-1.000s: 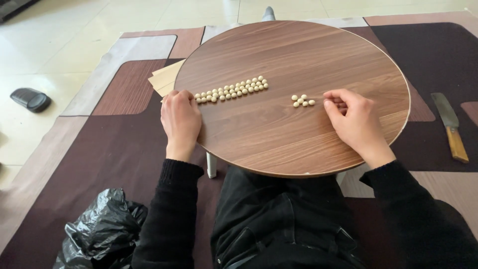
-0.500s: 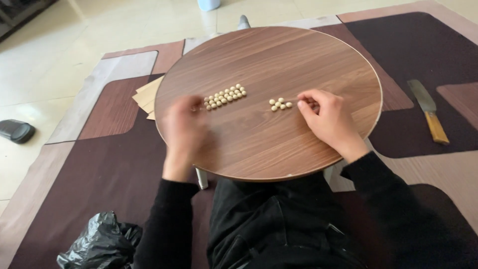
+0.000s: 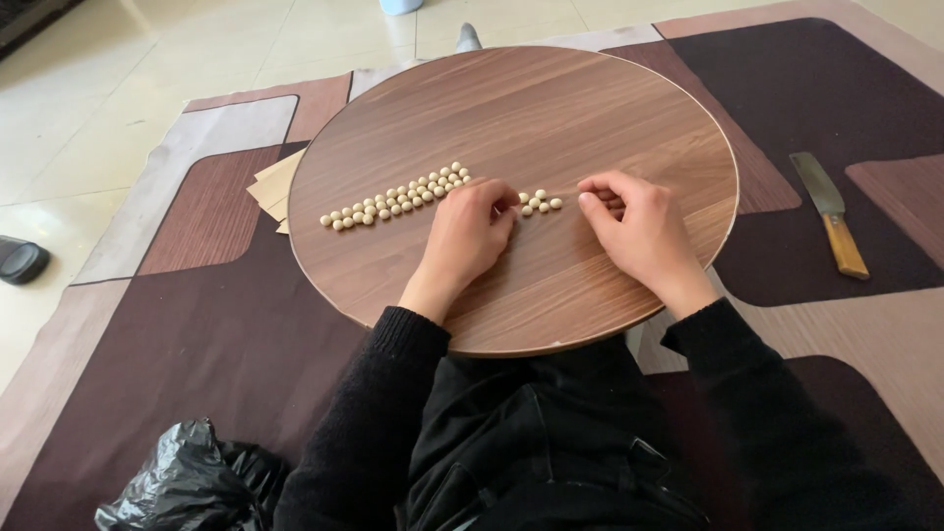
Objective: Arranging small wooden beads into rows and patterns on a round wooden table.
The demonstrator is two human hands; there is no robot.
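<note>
Cream beads (image 3: 398,202), brown woodgrain table (image 3: 551,108), maroon-beige patterned rug (image 3: 197,324), black sleeves (image 3: 369,413)

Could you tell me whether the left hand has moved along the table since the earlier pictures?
Yes. The left hand has moved rightward from the row of pale beads' left end to its right end, beside the small cluster.

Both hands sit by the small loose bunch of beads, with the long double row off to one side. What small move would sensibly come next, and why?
Probably the left hand slides one bead from the small loose cluster to the near end of the long row. Its fingertips rest between the two, the cluster lies apart from the row, and the right hand waits beside it on the round wooden table.
</note>
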